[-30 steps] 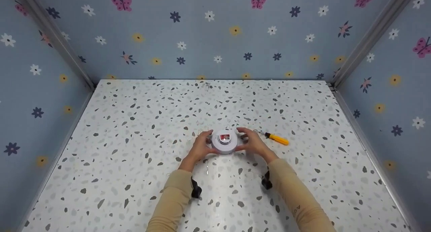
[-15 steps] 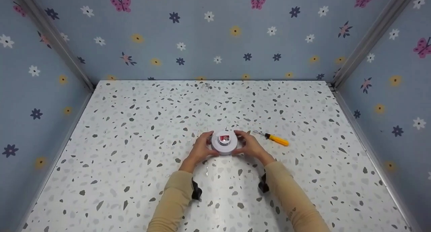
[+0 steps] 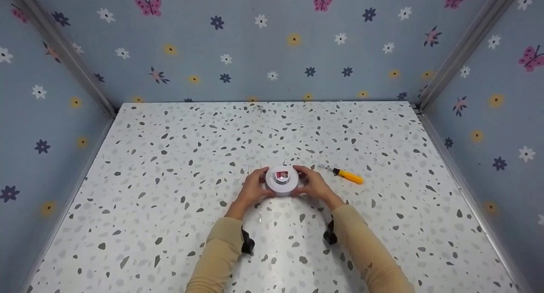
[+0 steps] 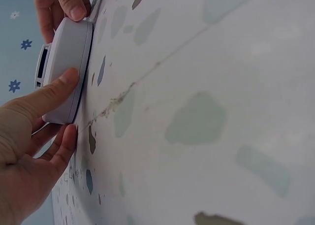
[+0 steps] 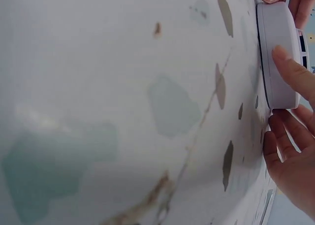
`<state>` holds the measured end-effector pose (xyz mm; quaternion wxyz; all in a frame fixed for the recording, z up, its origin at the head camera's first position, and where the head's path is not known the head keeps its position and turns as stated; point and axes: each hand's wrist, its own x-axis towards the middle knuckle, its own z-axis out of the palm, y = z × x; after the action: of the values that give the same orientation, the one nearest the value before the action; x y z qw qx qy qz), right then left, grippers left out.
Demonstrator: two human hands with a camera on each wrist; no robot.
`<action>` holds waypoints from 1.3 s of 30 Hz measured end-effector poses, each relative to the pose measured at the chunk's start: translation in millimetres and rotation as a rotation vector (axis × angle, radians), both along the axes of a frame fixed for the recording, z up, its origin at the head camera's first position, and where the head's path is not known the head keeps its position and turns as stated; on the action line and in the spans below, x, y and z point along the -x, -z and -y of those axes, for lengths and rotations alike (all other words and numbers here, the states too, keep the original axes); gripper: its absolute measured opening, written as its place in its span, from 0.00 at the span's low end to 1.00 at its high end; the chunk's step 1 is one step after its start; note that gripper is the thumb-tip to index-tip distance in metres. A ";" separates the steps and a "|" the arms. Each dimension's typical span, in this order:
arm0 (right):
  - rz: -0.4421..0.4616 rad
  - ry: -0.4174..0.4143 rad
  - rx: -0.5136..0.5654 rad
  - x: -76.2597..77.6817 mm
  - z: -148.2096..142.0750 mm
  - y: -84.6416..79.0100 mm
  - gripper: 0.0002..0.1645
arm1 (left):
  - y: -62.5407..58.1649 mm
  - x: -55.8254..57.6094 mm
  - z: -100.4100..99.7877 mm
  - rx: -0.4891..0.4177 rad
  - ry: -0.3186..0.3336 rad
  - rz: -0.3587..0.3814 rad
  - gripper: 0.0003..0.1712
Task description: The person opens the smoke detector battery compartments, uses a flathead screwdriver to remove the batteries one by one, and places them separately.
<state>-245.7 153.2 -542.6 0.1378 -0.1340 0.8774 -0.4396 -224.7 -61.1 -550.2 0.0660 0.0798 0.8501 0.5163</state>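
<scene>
A round white smoke detector (image 3: 282, 186) lies flat on the speckled table, its raised vented centre carrying a red label. My left hand (image 3: 253, 187) grips its left side, the thumb in front and the fingers curled round behind. From the other side my right hand (image 3: 314, 184) holds it the same way. The left wrist view shows the left thumb pressed on the side wall of the detector (image 4: 66, 50), its base at the table surface. In the right wrist view the right thumb lies against the detector's wall (image 5: 276, 33), with fingertips close to the table.
A screwdriver (image 3: 349, 176) with a yellow handle and metal shaft lies just right of the right hand. Faint thin slivers (image 3: 249, 169) lie near the left hand. Blue flowered panels (image 3: 272, 50) stand behind and at both sides of the table.
My right hand has come in to the left, its fingers drawing from spread wide to settled round the detector. The left hand keeps its hold. The screwdriver has stayed in place.
</scene>
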 end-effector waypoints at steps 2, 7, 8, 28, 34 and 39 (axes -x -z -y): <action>-0.014 -0.002 0.009 -0.2 -0.6 -0.7 0.48 | 0.5 0.3 0.6 -0.013 -0.002 0.002 0.46; -0.015 0.012 0.030 -0.6 -2.4 -0.7 0.46 | 2.9 -0.6 2.4 -0.035 -0.010 0.011 0.45; -0.009 0.016 0.036 -0.7 -2.4 -0.6 0.46 | 3.1 -1.1 2.6 -0.041 -0.013 0.013 0.45; 0.007 0.004 0.184 -9.9 -9.2 -4.6 0.37 | 7.7 -12.1 2.8 -0.152 -0.042 -0.043 0.41; -0.001 0.003 0.241 -14.5 -11.7 -7.8 0.35 | 5.5 -17.4 0.0 -0.223 -0.060 -0.076 0.39; -0.005 -0.007 0.279 -24.8 -11.3 -23.1 0.33 | -15.8 -30.2 -4.8 -0.290 -0.065 -0.100 0.34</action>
<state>-220.9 164.5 -519.5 0.1171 -0.1563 0.8076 -0.5564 -194.6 -56.3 -534.3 -0.0053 0.0868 0.7708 0.6311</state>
